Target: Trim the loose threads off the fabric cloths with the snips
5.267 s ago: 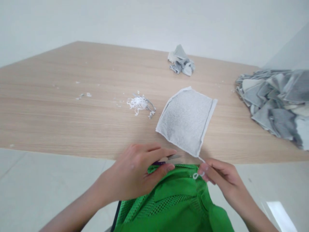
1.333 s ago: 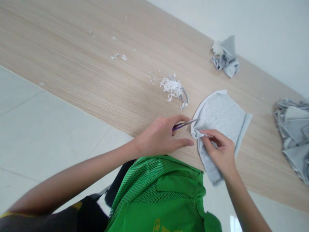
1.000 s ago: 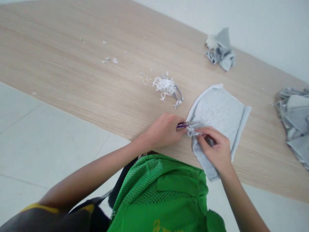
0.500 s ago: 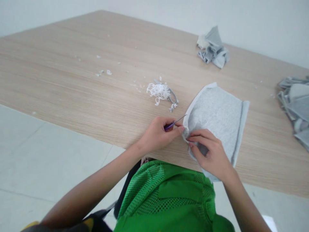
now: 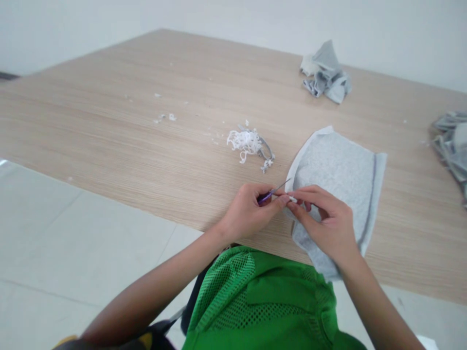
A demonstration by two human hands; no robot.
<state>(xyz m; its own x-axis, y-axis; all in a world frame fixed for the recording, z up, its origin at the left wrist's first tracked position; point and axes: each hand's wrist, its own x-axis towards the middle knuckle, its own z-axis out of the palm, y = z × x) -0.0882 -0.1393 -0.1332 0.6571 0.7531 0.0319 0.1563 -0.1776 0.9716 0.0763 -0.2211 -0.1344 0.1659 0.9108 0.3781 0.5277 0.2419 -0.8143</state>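
Observation:
A light grey fabric piece (image 5: 337,170) with folded edges lies at the table's front edge, partly hanging over it. My left hand (image 5: 255,206) is closed around a small purple-handled tool (image 5: 265,197) with a thin metal tip, and its thumb and finger also touch the fabric's left edge. My right hand (image 5: 324,216) is pinched on that same edge, where a bit of whitish fabric shows between the fingertips. Its palm and wrist lie over the fabric's lower part.
A pile of white thread scraps (image 5: 246,142) with a grey strip lies behind my hands. Crumpled grey cloths (image 5: 326,75) sit at the back, and another grey heap (image 5: 452,146) is at the right edge. Small lint bits dot the wooden table (image 5: 127,141).
My right fingers have moved up along the fabric's left edge, nearer my left fingertips, and the edge between them is now bunched. The whole view has shifted slightly.

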